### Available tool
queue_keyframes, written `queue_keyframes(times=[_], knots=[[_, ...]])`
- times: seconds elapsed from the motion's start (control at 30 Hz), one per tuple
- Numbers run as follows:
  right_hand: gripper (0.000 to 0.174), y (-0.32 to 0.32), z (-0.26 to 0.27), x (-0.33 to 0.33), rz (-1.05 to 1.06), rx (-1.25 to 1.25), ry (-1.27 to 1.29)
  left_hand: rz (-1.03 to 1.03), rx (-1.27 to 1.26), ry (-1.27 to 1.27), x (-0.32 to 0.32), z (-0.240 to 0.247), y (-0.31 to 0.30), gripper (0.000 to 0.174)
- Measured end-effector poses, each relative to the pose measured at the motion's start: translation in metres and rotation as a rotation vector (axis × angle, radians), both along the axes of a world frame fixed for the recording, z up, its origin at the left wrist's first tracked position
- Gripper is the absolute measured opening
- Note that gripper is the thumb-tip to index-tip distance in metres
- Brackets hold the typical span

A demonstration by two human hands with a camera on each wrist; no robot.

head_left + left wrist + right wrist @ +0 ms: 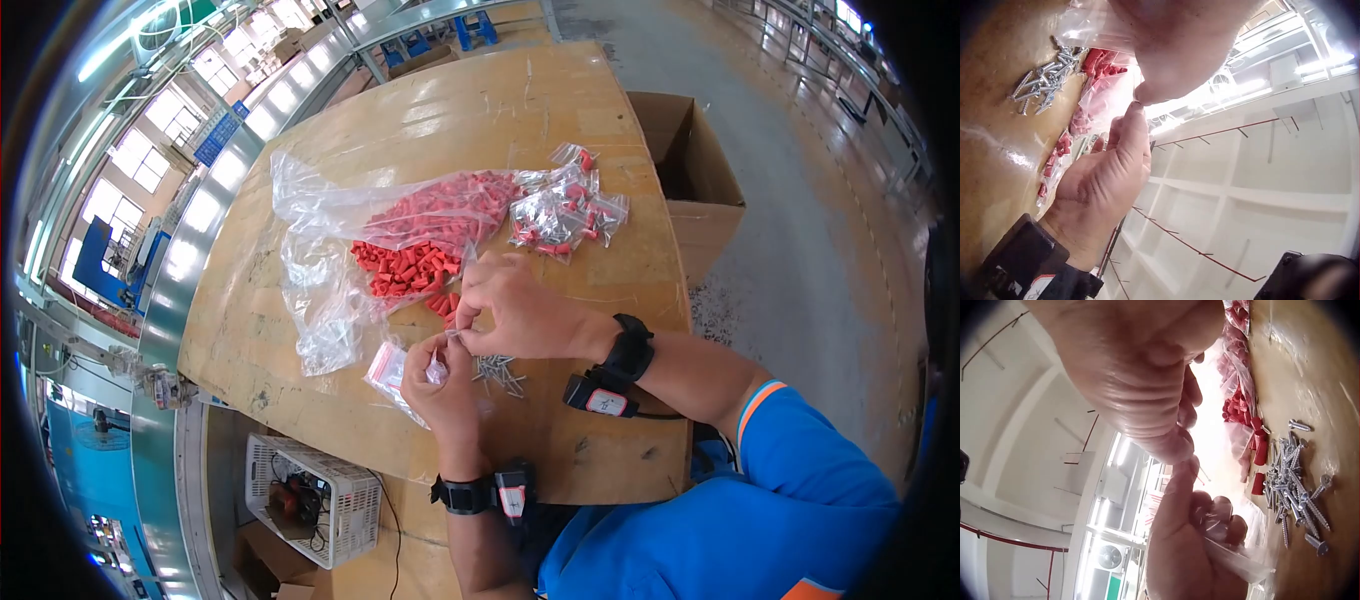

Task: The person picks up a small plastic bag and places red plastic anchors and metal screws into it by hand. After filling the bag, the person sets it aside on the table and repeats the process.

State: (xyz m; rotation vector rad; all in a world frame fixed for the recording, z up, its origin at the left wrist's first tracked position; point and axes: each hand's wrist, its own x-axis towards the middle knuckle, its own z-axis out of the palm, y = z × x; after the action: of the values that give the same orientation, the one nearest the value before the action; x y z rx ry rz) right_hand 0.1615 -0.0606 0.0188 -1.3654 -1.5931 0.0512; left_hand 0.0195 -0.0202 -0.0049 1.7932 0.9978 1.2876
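My left hand (440, 392) holds a small clear plastic bag (1235, 556) with curled fingers; the film sticks out past them in the right wrist view. My right hand (530, 310) meets it, thumb tip against thumb tip, and pinches the edge of the same bag. Below the hands lies a loose pile of silver screws (1291, 481). Just beyond the fingers, red plastic sleeves (410, 268) spill from a large clear bag (320, 255). A stack of flat zip bags (388, 372) lies beside my left hand.
Several filled small bags (565, 205) with red pieces lie at the right of the wooden table (470, 110). An open cardboard box (700, 180) stands off its right edge. Below the near left edge is a white crate (350, 510) with cables.
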Motion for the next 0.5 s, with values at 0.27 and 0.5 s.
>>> queue_keyframes(times=[0.27, 0.5], knots=[[0.01, -0.001, -0.003, -0.001, -0.006, -0.074, 0.022, 0.186, 0.225, 0.134, -0.002, -0.003, 0.002, 0.009], [0.012, 0.003, -0.006, 0.003, -0.042, -0.005, 0.119, 0.008, -0.22, -0.182, 0.0, 0.012, -0.006, 0.011]])
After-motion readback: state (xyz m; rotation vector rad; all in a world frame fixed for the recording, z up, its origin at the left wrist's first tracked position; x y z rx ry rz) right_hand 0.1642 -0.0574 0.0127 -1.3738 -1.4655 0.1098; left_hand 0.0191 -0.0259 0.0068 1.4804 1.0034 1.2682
